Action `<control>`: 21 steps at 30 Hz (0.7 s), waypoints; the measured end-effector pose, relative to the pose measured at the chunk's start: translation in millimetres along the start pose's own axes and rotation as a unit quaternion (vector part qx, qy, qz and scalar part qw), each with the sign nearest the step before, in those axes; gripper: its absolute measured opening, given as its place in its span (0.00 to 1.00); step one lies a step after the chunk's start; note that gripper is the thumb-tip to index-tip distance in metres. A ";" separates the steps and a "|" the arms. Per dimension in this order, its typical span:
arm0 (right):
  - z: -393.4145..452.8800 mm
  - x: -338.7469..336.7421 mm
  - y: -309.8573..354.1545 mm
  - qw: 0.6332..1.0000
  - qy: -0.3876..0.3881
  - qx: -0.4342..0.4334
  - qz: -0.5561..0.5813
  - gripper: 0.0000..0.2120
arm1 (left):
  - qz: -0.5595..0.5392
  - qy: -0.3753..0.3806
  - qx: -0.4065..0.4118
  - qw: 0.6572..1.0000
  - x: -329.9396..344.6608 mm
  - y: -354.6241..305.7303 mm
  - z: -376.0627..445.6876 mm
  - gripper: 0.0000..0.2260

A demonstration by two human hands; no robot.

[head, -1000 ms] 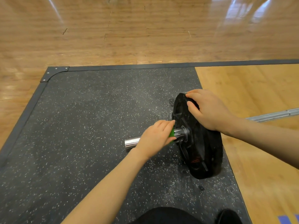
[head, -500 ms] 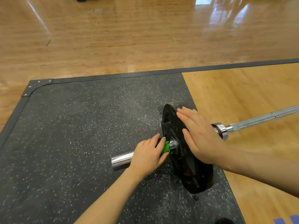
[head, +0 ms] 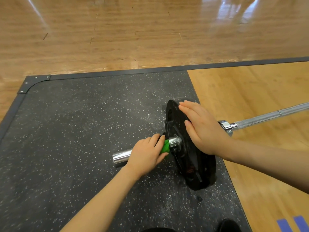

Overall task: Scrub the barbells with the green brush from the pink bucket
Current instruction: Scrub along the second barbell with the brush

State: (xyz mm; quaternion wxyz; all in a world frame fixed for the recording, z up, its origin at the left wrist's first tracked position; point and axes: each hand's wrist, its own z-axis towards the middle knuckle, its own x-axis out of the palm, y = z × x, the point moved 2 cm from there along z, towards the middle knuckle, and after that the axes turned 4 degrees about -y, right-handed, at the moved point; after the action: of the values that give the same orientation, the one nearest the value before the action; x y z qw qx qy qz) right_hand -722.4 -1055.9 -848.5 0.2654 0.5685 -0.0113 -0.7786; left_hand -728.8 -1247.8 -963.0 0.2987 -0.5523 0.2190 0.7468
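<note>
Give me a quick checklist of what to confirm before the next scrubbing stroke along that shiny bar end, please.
1. Green brush held: ok, the left hand is curled round it.
2. Brush on the shiny steel barbell sleeve: ok, it sits against the sleeve near the plate's hub.
3. Round black weight plate steadied: ok, the right hand lies flat on it with straight fingers.
4. Plate resting on the speckled black rubber mat: ok.
5. Free sleeve end unobstructed: ok, it shows bare left of the hand.
6. Brush wet or soapy: cannot tell; the pink bucket is out of view.
</note>
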 end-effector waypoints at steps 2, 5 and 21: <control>1.5 0.0 0.1 1.000 0.003 0.004 -0.001 0.24 | 0.007 -0.002 -0.008 1.000 0.9 -1.9 2.5 0.25; 5.0 -0.2 -0.9 1.000 0.006 0.005 -0.001 0.24 | 0.014 0.003 -0.014 1.000 3.8 -10.7 15.6 0.25; 38.2 -0.9 -7.2 0.998 0.057 0.035 -0.001 0.24 | 0.025 -0.011 0.003 1.000 2.7 20.0 -5.8 0.25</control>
State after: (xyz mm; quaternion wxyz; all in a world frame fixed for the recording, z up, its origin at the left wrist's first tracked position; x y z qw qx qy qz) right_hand -759.2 -1060.2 -836.6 0.2450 0.6207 -0.0230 -0.7444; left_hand -739.1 -1265.6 -967.3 0.2838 -0.5372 0.2319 0.7596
